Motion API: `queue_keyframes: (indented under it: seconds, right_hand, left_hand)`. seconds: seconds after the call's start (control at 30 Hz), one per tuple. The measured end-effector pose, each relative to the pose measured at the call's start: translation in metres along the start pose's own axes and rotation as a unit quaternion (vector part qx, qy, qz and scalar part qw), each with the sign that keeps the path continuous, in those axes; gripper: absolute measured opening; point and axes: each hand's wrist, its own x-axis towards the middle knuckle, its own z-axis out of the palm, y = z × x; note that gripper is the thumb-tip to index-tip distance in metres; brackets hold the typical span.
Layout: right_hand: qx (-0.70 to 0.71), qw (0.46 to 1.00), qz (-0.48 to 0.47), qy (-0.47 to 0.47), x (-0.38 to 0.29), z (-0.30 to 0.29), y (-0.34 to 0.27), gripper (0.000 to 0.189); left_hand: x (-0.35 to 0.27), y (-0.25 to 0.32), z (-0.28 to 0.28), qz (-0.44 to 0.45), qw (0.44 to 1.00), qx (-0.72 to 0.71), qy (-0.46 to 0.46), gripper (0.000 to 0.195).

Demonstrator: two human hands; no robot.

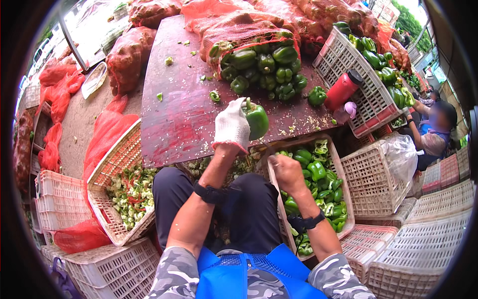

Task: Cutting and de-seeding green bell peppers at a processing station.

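My left hand (232,123), in a white knit glove with a red cuff, holds a whole green bell pepper (258,121) by its side, above the near edge of the dark red tabletop (175,112). My bare right hand (287,171) is closed around a thin, blurred blade-like tool (268,147) that points up toward the pepper. Below it stands a crate (345,187) of cut green bell peppers (317,170). Farther back on the table, a red mesh sack (239,31) spills whole green peppers (266,63). A single pepper (317,96) lies near the red bottle.
On the table's right stand a red bottle (341,89), a small bottle with a pink lid (345,112) and a tilted pepper crate (354,78). At left, a crate (112,153) holds pepper cores and scraps. Stacked crates (422,239) fill the right, where a person (433,130) sits.
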Motion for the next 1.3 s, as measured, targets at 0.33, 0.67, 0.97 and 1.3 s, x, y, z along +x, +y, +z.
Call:
queue_keyframes:
  seconds: [0.33, 0.67, 0.97, 1.3]
  right_hand:
    - [0.53, 0.83, 0.173, 0.029, 0.07, -0.044, -0.05, 0.059]
    - [0.463, 0.881, 0.08, 0.047, 0.062, -0.034, -0.051, 0.051]
    - [0.565, 0.802, 0.194, -0.015, 0.055, -0.043, -0.042, 0.052]
    - [0.711, 0.654, 0.241, -0.095, 0.039, -0.03, -0.018, 0.054]
  left_hand:
    - [-0.012, 0.002, 0.005, 0.22, 0.973, -0.068, -0.014, 0.03]
    - [-0.026, -0.004, -0.002, 0.168, 0.982, -0.074, -0.05, 0.032]
    - [-0.01, -0.022, -0.007, 0.285, 0.942, -0.043, -0.172, 0.03]
    - [-0.032, -0.05, 0.028, -0.103, 0.928, -0.259, -0.247, 0.03]
